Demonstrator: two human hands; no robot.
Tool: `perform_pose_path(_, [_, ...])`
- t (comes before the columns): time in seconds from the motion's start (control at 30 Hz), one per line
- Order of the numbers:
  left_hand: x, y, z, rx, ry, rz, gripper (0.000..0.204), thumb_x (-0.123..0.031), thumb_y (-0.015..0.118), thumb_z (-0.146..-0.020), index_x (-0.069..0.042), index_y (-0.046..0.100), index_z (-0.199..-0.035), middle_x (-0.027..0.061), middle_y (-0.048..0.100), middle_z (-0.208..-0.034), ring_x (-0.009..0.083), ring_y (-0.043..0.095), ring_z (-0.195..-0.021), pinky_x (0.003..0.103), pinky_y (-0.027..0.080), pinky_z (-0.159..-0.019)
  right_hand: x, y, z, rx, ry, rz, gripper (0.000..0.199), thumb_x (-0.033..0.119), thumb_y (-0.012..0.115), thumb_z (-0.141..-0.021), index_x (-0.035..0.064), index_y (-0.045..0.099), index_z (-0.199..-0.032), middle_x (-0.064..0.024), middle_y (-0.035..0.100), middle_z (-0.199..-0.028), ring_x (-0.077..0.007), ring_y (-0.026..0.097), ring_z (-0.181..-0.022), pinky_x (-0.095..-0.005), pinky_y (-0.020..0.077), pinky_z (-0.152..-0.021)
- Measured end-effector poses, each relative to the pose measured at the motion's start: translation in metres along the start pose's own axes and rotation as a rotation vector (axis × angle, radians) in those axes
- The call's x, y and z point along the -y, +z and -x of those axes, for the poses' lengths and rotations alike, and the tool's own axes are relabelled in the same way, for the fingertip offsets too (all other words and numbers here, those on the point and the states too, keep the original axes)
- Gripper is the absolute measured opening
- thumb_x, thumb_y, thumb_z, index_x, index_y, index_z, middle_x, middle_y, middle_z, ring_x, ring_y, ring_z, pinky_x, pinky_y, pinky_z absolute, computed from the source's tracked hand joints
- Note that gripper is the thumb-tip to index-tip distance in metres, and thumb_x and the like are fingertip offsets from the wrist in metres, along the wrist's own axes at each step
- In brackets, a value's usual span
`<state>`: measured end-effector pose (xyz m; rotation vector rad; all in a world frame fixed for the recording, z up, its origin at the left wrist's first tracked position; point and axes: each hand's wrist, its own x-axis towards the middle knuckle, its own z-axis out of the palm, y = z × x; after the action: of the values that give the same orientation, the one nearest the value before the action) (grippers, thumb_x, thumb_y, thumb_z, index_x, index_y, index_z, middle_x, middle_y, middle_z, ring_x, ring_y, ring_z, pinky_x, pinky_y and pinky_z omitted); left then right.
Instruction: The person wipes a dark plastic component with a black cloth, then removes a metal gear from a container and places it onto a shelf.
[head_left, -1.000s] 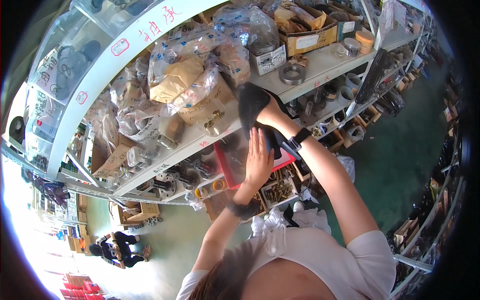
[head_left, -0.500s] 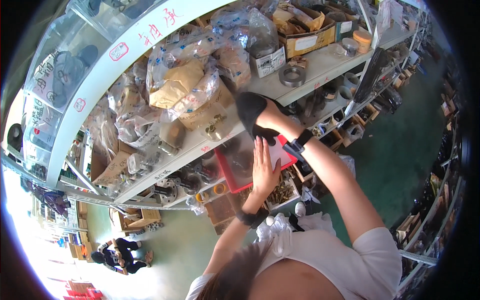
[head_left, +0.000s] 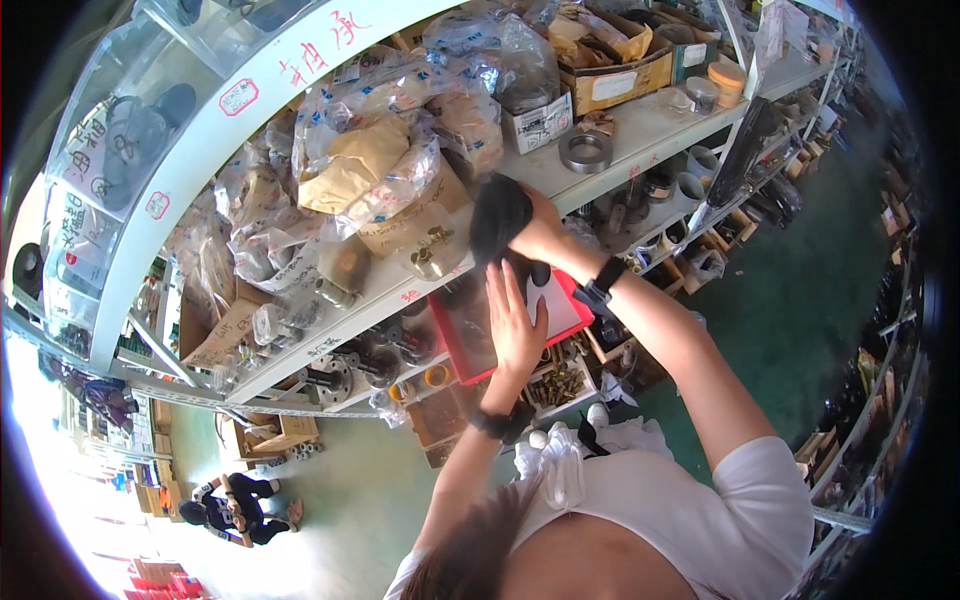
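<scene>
Hands at a cluttered parts shelf [head_left: 640, 130]

The right hand [head_left: 540, 232] gripped a black pouch [head_left: 498, 215] at the shelf edge; the left hand [head_left: 515, 325], fingers spread flat, rested against a red tray [head_left: 470, 340] below.

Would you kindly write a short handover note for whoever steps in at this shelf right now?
Right hand: raised at the shelf edge, closed on a black object.
Left hand: open, fingers spread flat over the red tray below the shelf.
Nearby: a brass fitting and a metal ring on the shelf.
Done: black object in the grip. Left: it is not yet set down anywhere.
</scene>
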<state>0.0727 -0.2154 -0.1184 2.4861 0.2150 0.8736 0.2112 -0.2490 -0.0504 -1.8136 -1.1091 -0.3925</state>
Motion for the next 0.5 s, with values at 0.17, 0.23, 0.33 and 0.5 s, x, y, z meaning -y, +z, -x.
perform_pose_path(0.17, [0.005,0.01,-0.017,0.016,0.023,-0.049,0.064,-0.007,0.053,-0.076,0.004,0.021,-0.13,0.0318,0.025,-0.13,0.0459,0.026,-0.12,0.047,0.026,-0.1,-0.001,0.012,0.005,-0.148,0.076,-0.227,0.027,0.024,0.054,-0.076,0.0037,0.055,-0.094,-0.0142,0.058,-0.096,-0.0311,0.054,-0.091,-0.0352,0.0448,-0.081])
perform_pose_path(0.23, [0.008,0.015,-0.014,0.017,0.077,-0.099,0.061,-0.006,0.051,-0.076,0.007,0.022,-0.128,0.0314,0.027,-0.128,0.0459,0.027,-0.12,0.048,0.025,-0.1,0.006,-0.005,0.007,-0.019,-0.019,0.134,0.021,0.023,0.052,-0.079,0.0054,0.054,-0.091,-0.0109,0.058,-0.088,-0.027,0.055,-0.086,-0.0337,0.0441,-0.079])
perform_pose_path(0.33, [0.005,0.013,-0.023,0.061,0.145,-0.104,0.064,-0.007,0.053,-0.075,0.008,0.022,-0.128,0.0307,0.027,-0.128,0.0445,0.026,-0.121,0.046,0.022,-0.103,-0.041,0.007,0.024,-0.064,-0.094,0.517,0.023,0.023,0.049,-0.082,0.0043,0.051,-0.095,-0.0077,0.057,-0.093,-0.0226,0.052,-0.095,-0.0323,0.0391,-0.086])
perform_pose_path(0.5, [-0.01,0.017,-0.081,0.003,0.133,-0.22,0.073,-0.02,0.062,-0.069,0.01,0.028,-0.126,0.0285,0.033,-0.128,0.0383,0.03,-0.122,0.042,0.023,-0.104,-0.077,0.019,-0.009,-0.012,0.166,0.57,0.024,0.024,0.051,-0.075,0.0042,0.06,-0.086,-0.013,0.06,-0.091,-0.0296,0.055,-0.088,-0.0359,0.0433,-0.077])
